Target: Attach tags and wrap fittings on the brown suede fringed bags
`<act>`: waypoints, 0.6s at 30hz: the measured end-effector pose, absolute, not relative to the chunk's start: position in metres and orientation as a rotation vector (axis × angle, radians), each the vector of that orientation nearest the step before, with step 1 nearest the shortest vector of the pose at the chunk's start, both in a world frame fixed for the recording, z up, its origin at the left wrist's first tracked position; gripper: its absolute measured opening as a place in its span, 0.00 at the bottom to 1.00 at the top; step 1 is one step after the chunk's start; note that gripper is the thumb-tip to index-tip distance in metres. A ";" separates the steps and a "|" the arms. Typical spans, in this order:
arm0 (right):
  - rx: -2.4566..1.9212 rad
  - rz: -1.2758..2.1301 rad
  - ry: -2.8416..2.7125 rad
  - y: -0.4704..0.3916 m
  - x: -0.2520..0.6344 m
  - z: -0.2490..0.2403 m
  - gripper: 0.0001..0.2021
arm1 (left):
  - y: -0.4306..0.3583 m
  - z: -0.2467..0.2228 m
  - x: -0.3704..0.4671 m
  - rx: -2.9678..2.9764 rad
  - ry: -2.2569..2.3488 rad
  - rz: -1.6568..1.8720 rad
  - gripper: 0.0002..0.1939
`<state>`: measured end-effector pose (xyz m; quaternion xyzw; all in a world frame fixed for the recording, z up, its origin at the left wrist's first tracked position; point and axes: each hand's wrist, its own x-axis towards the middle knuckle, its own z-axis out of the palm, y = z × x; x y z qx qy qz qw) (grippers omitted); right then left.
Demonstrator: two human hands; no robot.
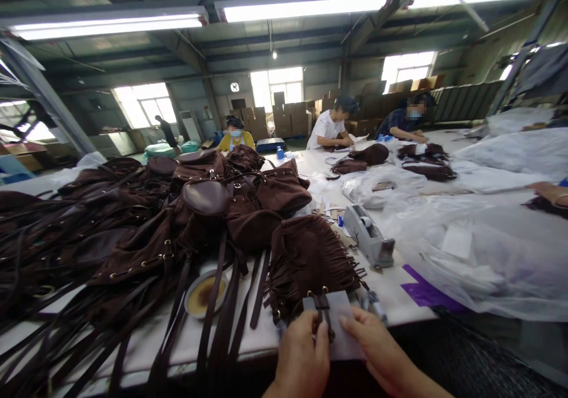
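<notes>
Just in front of me on the table lies a dark brown fringed bag (pixel 302 256), its gold eyelets toward me. My left hand (pixel 304 350) is closed on the bag's drawstring cord (pixel 326 315), thumb and fingers pinching near its end. A white sheet of paper (pixel 344 333) lies under the cord at the table's edge. My right hand (pixel 373 339) pinches the right side of that sheet between thumb and fingers. The fingertips beneath the sheet are hidden.
Many brown bags (pixel 208 200) with long hanging straps are heaped at the left. A round bowl (pixel 204 294) sits among the straps. A grey tape dispenser (pixel 368 235), purple plastic (pixel 426 291) and clear plastic bags (pixel 488 250) lie to the right. Several people work across the table.
</notes>
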<state>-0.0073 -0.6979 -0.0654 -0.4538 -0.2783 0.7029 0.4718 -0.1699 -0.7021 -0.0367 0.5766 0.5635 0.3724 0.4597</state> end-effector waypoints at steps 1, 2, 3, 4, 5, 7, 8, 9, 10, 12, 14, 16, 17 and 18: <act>-1.080 1.734 -0.638 -0.696 -0.012 -0.065 0.17 | -0.705 -0.038 -0.171 1.496 1.406 0.940 0.11; -1.059 1.744 -0.607 -0.694 -0.015 -0.065 0.18 | -0.708 -0.040 -0.173 1.560 1.428 0.952 0.10; -1.042 1.753 -0.584 -0.692 -0.018 -0.065 0.19 | -0.711 -0.043 -0.173 1.604 1.451 0.959 0.10; -1.029 1.762 -0.568 -0.691 -0.021 -0.066 0.20 | -0.715 -0.045 -0.173 1.632 1.465 0.972 0.10; -1.026 1.769 -0.560 -0.690 -0.022 -0.067 0.21 | -0.718 -0.048 -0.173 1.647 1.469 1.001 0.10; -1.041 1.777 -0.575 -0.688 -0.023 -0.068 0.22 | -0.723 -0.051 -0.172 1.666 1.447 1.079 0.09; -1.058 1.768 -0.602 -0.686 -0.023 -0.068 0.23 | -0.725 -0.052 -0.173 1.681 1.418 1.107 0.10; -1.083 1.748 -0.636 -0.685 -0.022 -0.068 0.22 | -0.726 -0.053 -0.175 1.687 1.382 1.128 0.10; -1.111 1.722 -0.670 -0.683 -0.021 -0.067 0.22 | -0.726 -0.053 -0.178 1.666 1.363 1.157 0.11; -1.155 1.680 -0.725 -0.680 -0.019 -0.067 0.20 | -0.723 -0.056 -0.187 1.490 1.402 1.196 0.13; -1.181 1.669 -0.750 -0.678 -0.018 -0.066 0.20 | -0.717 -0.062 -0.197 1.186 1.492 1.143 0.17; -1.198 1.666 -0.761 -0.676 -0.016 -0.067 0.21 | -0.712 -0.068 -0.202 0.917 1.509 1.012 0.23; -1.213 1.655 -0.780 -0.676 -0.015 -0.067 0.20 | -0.710 -0.071 -0.202 0.821 1.481 0.956 0.25; -1.235 1.633 -0.813 -0.675 -0.014 -0.068 0.20 | -0.709 -0.072 -0.200 0.748 1.443 0.925 0.26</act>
